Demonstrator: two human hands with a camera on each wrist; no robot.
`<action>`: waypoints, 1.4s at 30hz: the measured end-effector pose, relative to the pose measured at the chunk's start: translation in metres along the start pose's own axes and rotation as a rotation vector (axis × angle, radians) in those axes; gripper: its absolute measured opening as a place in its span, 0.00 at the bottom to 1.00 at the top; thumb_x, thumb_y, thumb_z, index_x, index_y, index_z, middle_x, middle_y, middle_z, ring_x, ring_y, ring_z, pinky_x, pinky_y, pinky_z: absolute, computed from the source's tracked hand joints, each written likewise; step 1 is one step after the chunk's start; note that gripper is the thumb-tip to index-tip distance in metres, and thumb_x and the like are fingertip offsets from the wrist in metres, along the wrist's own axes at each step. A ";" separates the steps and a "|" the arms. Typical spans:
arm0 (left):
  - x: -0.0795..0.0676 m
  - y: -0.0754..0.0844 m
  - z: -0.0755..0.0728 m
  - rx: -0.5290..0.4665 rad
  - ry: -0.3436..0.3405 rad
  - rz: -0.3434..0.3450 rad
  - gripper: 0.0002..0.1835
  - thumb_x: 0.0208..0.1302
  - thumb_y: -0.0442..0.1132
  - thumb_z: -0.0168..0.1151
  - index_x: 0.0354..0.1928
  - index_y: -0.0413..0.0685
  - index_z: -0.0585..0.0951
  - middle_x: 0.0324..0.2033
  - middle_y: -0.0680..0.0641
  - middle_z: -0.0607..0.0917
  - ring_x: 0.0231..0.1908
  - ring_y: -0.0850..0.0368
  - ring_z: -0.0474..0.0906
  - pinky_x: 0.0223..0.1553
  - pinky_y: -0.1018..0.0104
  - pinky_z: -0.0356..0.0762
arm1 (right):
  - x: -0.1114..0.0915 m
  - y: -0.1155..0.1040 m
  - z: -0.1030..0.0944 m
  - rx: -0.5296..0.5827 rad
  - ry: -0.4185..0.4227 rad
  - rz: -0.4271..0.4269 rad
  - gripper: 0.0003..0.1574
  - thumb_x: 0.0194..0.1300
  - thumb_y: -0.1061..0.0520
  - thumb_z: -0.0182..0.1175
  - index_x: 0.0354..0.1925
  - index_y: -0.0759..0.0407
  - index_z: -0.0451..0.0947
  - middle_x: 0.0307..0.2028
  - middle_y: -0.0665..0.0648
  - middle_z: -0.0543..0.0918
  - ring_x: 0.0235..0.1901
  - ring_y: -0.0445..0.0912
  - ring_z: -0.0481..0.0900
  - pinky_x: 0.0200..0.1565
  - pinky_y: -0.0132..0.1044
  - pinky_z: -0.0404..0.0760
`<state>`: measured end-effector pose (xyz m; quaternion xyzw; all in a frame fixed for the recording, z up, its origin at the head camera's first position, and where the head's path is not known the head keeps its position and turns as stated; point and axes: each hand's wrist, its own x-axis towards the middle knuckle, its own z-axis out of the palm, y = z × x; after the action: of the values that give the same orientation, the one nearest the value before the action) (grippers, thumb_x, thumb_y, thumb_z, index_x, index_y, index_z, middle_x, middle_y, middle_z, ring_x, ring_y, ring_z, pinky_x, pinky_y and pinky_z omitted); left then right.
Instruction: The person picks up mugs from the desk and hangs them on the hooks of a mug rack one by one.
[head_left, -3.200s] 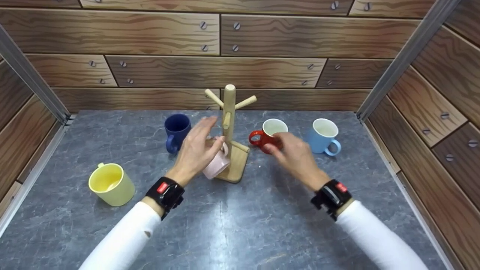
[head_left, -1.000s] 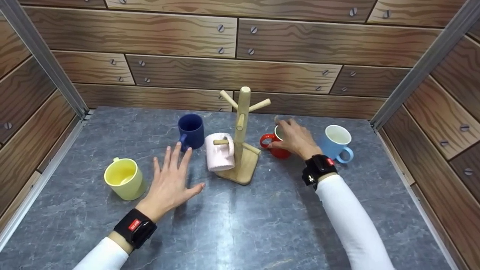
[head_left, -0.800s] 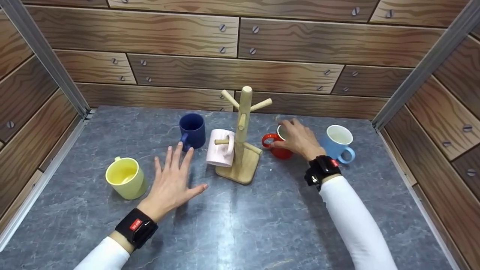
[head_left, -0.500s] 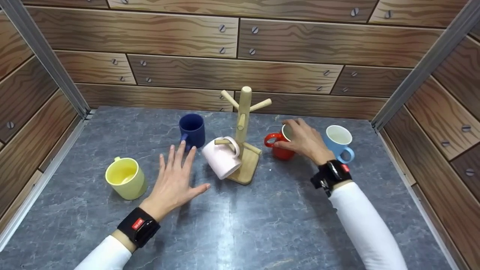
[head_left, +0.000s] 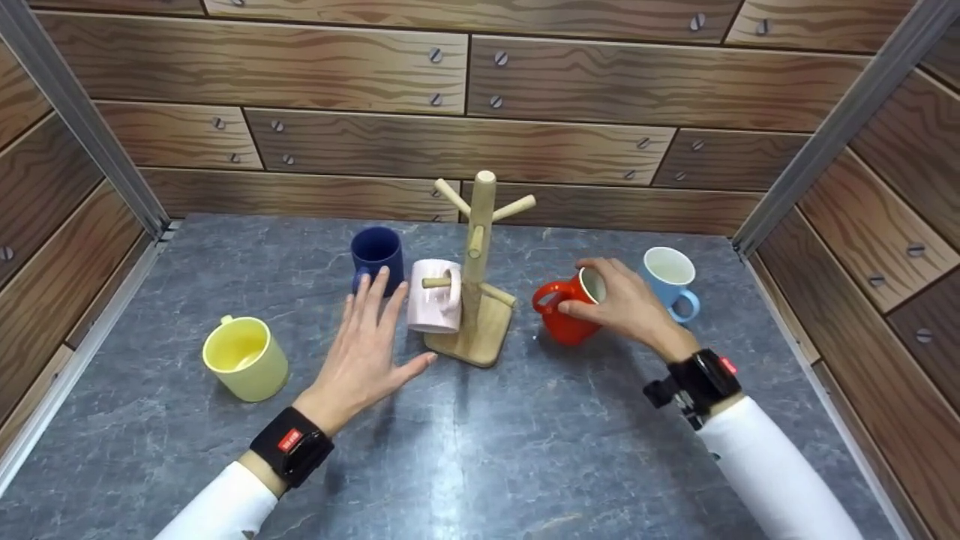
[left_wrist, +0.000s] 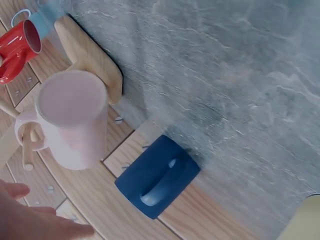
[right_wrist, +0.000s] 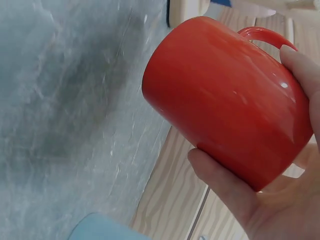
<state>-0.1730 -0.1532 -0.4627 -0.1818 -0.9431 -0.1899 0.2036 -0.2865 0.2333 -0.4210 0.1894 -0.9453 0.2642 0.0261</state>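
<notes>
My right hand [head_left: 630,304] grips a red mug [head_left: 564,319] by its body, thumb near the rim, fingers round the far side. The mug is tilted, its handle pointing left toward the stand; in the right wrist view the red mug [right_wrist: 225,100] is raised off the grey table. My left hand [head_left: 361,352] is spread with straight fingers and holds nothing, its fingertips overlapping a dark blue mug [head_left: 377,251]. Right of those fingers, a pale pink mug [head_left: 433,307] hangs by its handle on a low peg of the wooden mug stand [head_left: 480,255].
A yellow mug [head_left: 251,367] stands at the left of the table [head_left: 480,450]. Behind the right hand is a light blue mug [head_left: 671,281]. The stand's other pegs [head_left: 514,208] stick out bare. Wood-patterned walls [head_left: 375,142] border the back and sides.
The right hand has closed round the red mug, lifted it and brought it nearer and tilted. The left hand let go of the pink mug, which swings on its peg, and moved left.
</notes>
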 end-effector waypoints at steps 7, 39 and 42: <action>0.008 0.009 0.004 -0.071 0.183 0.201 0.43 0.60 0.54 0.74 0.70 0.38 0.70 0.73 0.31 0.64 0.74 0.31 0.58 0.72 0.40 0.62 | -0.019 -0.006 -0.001 0.099 -0.036 0.009 0.46 0.59 0.37 0.75 0.68 0.58 0.73 0.63 0.63 0.77 0.61 0.58 0.76 0.61 0.58 0.76; 0.066 0.100 0.033 -0.289 0.225 0.330 0.10 0.68 0.29 0.67 0.49 0.42 0.85 0.44 0.47 0.83 0.46 0.55 0.84 0.51 0.66 0.83 | -0.029 -0.045 0.021 0.289 -0.086 -0.009 0.43 0.62 0.40 0.73 0.67 0.57 0.73 0.53 0.60 0.83 0.47 0.53 0.81 0.47 0.46 0.82; 0.068 0.097 0.034 -0.300 0.254 0.335 0.09 0.68 0.28 0.67 0.48 0.42 0.85 0.44 0.47 0.83 0.44 0.55 0.84 0.50 0.65 0.83 | -0.025 -0.047 0.021 0.299 -0.078 -0.006 0.42 0.61 0.40 0.73 0.67 0.56 0.74 0.52 0.60 0.83 0.46 0.54 0.81 0.46 0.46 0.82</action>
<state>-0.2006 -0.0373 -0.4329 -0.3383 -0.8278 -0.3129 0.3199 -0.2446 0.1941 -0.4200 0.2039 -0.8951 0.3946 -0.0385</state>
